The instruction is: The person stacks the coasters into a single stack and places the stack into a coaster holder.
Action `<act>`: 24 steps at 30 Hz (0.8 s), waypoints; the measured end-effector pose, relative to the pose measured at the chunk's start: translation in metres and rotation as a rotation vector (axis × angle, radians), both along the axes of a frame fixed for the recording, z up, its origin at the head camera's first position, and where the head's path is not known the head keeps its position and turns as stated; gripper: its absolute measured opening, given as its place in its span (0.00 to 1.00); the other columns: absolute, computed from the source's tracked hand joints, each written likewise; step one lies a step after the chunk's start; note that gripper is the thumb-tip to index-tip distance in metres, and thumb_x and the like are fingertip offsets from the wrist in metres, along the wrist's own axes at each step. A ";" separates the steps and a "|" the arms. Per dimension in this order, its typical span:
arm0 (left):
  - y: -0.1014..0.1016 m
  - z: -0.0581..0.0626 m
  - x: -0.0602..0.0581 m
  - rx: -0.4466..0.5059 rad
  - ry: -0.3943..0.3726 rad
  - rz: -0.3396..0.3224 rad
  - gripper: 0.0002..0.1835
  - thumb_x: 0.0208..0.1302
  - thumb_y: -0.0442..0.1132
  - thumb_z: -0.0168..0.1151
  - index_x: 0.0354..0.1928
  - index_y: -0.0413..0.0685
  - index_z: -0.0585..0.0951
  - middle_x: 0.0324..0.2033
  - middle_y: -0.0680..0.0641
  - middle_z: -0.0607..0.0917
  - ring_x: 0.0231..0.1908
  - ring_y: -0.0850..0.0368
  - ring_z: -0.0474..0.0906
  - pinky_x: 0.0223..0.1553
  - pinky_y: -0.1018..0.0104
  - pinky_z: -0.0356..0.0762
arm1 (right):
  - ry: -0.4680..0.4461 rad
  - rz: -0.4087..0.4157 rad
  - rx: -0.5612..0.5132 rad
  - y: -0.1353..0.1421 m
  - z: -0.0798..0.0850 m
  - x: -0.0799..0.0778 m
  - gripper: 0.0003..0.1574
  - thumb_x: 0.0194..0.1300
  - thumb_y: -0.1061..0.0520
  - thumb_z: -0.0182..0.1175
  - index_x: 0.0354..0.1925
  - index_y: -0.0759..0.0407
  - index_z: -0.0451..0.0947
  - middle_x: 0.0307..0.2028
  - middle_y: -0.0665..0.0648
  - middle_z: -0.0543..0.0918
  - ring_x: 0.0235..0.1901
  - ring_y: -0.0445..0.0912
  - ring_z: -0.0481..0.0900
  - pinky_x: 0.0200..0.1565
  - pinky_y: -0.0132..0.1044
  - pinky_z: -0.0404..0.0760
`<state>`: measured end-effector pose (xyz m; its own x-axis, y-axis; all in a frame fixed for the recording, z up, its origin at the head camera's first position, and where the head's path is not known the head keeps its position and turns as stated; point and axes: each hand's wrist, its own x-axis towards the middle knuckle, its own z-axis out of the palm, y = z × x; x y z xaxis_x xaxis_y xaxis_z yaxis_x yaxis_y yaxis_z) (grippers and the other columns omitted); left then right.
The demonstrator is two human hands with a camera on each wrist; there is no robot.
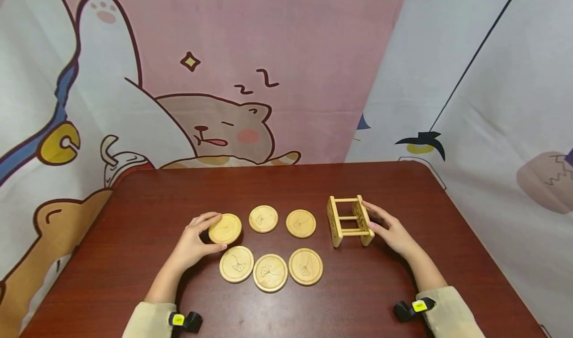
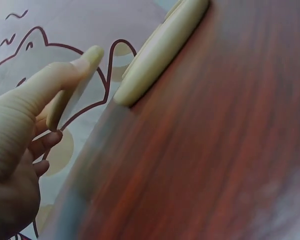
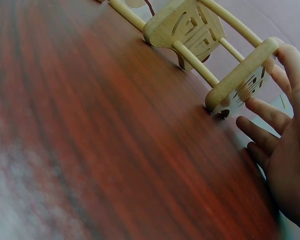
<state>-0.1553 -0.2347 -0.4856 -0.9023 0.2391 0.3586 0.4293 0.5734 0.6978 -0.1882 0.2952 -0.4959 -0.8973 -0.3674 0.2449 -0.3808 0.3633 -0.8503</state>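
Observation:
My left hand (image 1: pixel 197 241) pinches a round wooden coaster (image 1: pixel 225 228) by its edges, thumb at the near side and fingers at the far side. In the left wrist view the held coaster (image 2: pixel 75 95) is tilted and apart from another coaster (image 2: pixel 162 52) on the table. A wooden coaster rack (image 1: pixel 349 221) with two end panels joined by rods stands on the table to the right. My right hand (image 1: pixel 391 233) rests its fingertips against the rack's right end panel (image 3: pixel 245 75), fingers fairly straight in the right wrist view.
Several more coasters with engraved ginkgo leaves lie flat on the dark red-brown table (image 1: pixel 358 288): a far pair, including one coaster (image 1: pixel 263 219), and a near row, including a middle coaster (image 1: pixel 270 273). A cartoon-printed cloth (image 1: pixel 313 79) hangs behind the table.

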 end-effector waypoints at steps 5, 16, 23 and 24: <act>0.010 0.007 0.003 0.019 -0.008 -0.017 0.41 0.35 0.40 0.82 0.58 0.39 0.78 0.56 0.44 0.76 0.57 0.43 0.66 0.55 0.39 0.53 | 0.005 0.011 0.002 0.000 -0.001 0.000 0.33 0.71 0.64 0.51 0.71 0.60 0.58 0.64 0.71 0.65 0.59 0.32 0.64 0.53 0.25 0.66; 0.042 0.015 0.009 0.032 0.039 -0.091 0.41 0.33 0.40 0.83 0.57 0.40 0.79 0.56 0.48 0.77 0.56 0.47 0.67 0.56 0.42 0.54 | 0.011 0.007 -0.008 -0.001 0.001 0.001 0.33 0.71 0.65 0.52 0.71 0.60 0.59 0.63 0.71 0.66 0.59 0.33 0.65 0.54 0.25 0.66; 0.064 0.020 0.015 0.029 0.051 -0.146 0.41 0.33 0.42 0.83 0.57 0.41 0.79 0.56 0.49 0.77 0.57 0.49 0.68 0.56 0.44 0.55 | -0.004 -0.003 -0.015 -0.001 0.000 0.001 0.33 0.70 0.64 0.52 0.71 0.59 0.59 0.63 0.70 0.67 0.58 0.31 0.65 0.53 0.23 0.65; 0.068 0.020 0.016 0.026 0.052 -0.150 0.41 0.33 0.42 0.82 0.57 0.41 0.79 0.56 0.49 0.77 0.57 0.49 0.68 0.56 0.44 0.55 | -0.004 -0.002 -0.015 -0.001 0.000 0.001 0.33 0.70 0.64 0.52 0.71 0.59 0.59 0.63 0.70 0.67 0.58 0.31 0.65 0.53 0.23 0.65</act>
<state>-0.1392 -0.1670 -0.4654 -0.8373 0.3601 0.4113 0.5445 0.4821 0.6864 -0.1871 0.2939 -0.4956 -0.8990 -0.3616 0.2470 -0.3767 0.3512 -0.8572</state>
